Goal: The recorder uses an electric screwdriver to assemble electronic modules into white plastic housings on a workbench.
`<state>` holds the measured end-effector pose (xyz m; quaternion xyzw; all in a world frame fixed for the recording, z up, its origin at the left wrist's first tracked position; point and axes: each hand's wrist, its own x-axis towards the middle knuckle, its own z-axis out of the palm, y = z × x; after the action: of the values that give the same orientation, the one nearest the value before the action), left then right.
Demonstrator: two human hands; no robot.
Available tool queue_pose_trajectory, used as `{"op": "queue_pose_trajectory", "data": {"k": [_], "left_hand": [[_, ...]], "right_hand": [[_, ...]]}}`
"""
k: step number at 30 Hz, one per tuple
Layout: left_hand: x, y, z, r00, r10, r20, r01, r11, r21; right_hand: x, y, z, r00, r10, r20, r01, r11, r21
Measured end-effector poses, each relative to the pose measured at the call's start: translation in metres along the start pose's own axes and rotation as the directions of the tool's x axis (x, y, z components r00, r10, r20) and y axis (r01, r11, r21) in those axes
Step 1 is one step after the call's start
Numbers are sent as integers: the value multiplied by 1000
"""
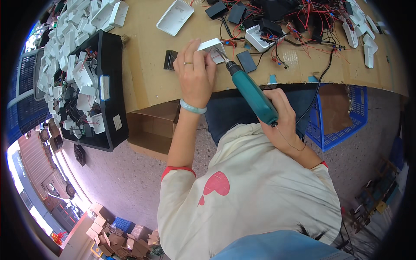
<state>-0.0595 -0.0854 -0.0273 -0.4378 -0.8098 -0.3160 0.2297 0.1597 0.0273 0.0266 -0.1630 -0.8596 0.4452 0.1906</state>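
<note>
On the cardboard-covered tabletop, my left hand (pixel 194 71) is closed around the near left side of a small white plastic casing (pixel 212 44). My right hand (pixel 279 113) grips a green electric screwdriver (pixel 253 95), held at a slant. Its bit reaches into the casing's open side; the exact contact point is too small to make out. A black rectangular part (pixel 170 60) stands just left of my left hand. Another flat black piece (pixel 246 61) lies right of the screwdriver's tip. Behind them is an open white shell (pixel 175 17).
A tangle of red wires (pixel 305 26), black boxes and circuit boards covers the far right. White shells (pixel 71 32) pile up at the far left, above a black crate (pixel 110 130) of parts. Below the table edge are a cardboard box (pixel 149 134) and a blue basket (pixel 333 139). A black cable (pixel 323 76) hangs over the edge.
</note>
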Motion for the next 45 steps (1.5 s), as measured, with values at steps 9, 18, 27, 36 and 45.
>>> {"op": "queue_pose_trajectory", "data": {"k": [9,18,27,36,45], "left_hand": [[0,-1,0,1000,6,0,-6,1000,-4],[3,1,-3,999,-26,28,27,999,-24],[5,0,-7,998,-1,57,2,1000,-19],[5,-1,-6,998,4,58,-1,999,-44],[7,1,-4,998,-12,56,13,999,-31]], "right_hand": [[-1,-2,0,1000,18,-3,-18,1000,5],[-8,-5,-12,998,-6,-58,8,999,44],[-26,-6,-29,983,124,-139,-98,980,175],[-15,-11,-26,995,25,-92,-12,989,146],[-14,-11,-26,994,74,-85,-61,986,153]]}}
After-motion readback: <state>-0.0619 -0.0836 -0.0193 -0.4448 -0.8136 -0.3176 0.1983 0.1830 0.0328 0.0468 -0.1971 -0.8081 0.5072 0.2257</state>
